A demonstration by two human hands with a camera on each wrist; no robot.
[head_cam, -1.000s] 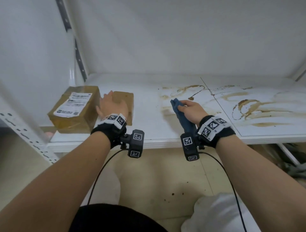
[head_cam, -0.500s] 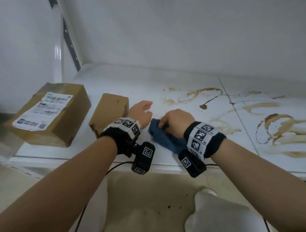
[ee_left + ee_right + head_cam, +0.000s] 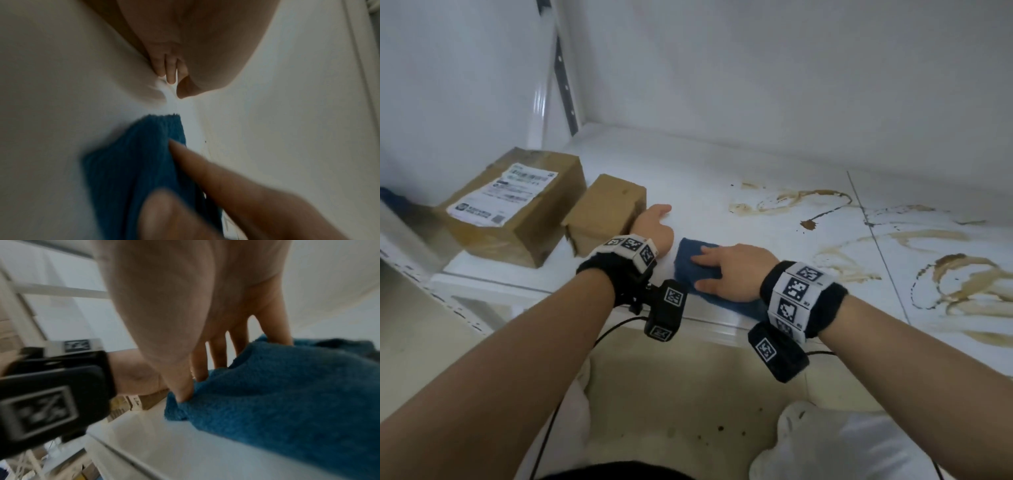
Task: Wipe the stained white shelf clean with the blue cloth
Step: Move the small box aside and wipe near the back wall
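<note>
step in hand: cloth laid flat, wiping not yet reached stains. right hand (image 3: 732, 272) flat, fingers straight, pressing blue cloth (image 3: 690, 263) on white shelf (image 3: 722, 164) near front edge. left hand (image 3: 654, 228) relaxed, empty, resting just beside cloth. next: push cloth right, into brown stains (image 3: 962, 281), keeping pressure.

soft even indoor light, dim blurred wrist views, wide-angle bending at edges, faint shadows
</note>
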